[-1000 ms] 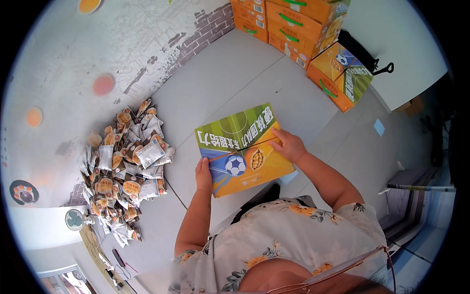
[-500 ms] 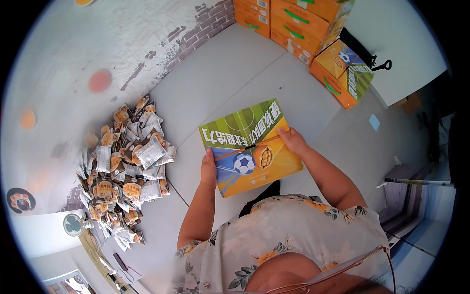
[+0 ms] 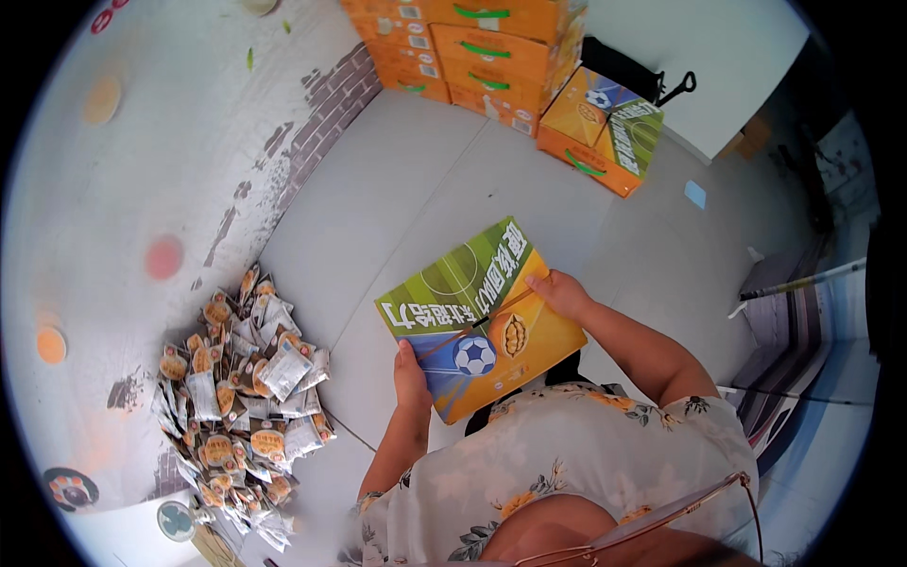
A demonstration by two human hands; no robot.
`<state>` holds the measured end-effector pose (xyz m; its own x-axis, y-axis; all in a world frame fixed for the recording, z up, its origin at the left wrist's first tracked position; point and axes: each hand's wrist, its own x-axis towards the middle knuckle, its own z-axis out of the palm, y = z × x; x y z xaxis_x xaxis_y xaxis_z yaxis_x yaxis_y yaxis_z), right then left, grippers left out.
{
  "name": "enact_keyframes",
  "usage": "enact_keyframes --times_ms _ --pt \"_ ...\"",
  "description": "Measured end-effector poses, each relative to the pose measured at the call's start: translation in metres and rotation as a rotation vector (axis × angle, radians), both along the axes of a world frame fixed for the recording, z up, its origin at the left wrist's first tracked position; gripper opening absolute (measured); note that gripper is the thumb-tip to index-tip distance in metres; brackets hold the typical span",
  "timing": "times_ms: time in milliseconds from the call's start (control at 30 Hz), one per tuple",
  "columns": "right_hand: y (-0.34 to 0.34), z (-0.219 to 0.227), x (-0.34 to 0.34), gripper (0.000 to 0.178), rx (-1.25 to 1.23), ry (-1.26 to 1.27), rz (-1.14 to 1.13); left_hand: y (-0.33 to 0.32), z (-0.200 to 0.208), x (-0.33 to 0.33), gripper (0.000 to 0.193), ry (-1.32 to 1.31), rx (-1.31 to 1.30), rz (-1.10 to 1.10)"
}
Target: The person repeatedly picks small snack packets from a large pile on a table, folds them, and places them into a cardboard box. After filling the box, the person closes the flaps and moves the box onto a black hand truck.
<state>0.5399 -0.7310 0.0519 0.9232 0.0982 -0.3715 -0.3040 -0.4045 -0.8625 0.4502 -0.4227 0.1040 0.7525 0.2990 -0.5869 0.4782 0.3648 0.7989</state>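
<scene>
Between my two hands I hold a printed cardboard gift box (image 3: 455, 352), green, blue and orange, with a soccer ball and a nut pictured on its top. My left hand (image 3: 412, 380) grips its left edge, thumb on the top face. On the right edge, my right hand (image 3: 561, 295) has its thumb on the top while the other fingers are hidden beneath. The box is tilted in front of my body, above the grey floor. To the left lies a heap of small snack packets (image 3: 248, 406), white and brown.
Orange boxes with green handles (image 3: 491, 71) are stacked by the far wall. A similar printed box (image 3: 601, 128) sits beside them, next to a white panel (image 3: 699, 66). A pale blue card (image 3: 695, 195) lies on the floor. A small fan (image 3: 177, 521) stands at lower left.
My view has shifted, so the stacked boxes sit further left and the packet heap lower. Both hands keep hold of the box, which is now slightly lower in view.
</scene>
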Motion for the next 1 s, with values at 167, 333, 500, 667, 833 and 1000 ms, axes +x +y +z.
enact_keyframes --times_ms 167,333,500,667,833,1000 --pt "-0.083 0.041 -0.023 0.053 -0.035 0.006 -0.106 -0.074 0.023 0.027 0.054 -0.007 -0.071 -0.143" --pt "-0.2 0.073 -0.046 0.058 -0.019 0.024 -0.423 -0.193 0.045 0.073 0.052 -0.105 -0.059 -0.373" --pt "-0.345 0.077 -0.066 0.058 -0.054 -0.095 -0.634 -0.347 0.062 0.108 0.048 -0.2 0.019 -0.517" --pt "-0.471 0.062 -0.081 0.056 0.026 -0.133 -0.826 -0.48 0.044 0.135 0.047 -0.21 -0.014 -0.624" --pt "-0.542 0.049 -0.072 0.053 -0.075 -0.126 -0.9 -0.564 0.021 0.166 0.047 -0.253 -0.051 -0.734" --pt "-0.618 0.026 -0.029 0.053 -0.08 -0.145 -0.963 -0.645 0.016 0.222 0.045 -0.249 -0.09 -0.761"
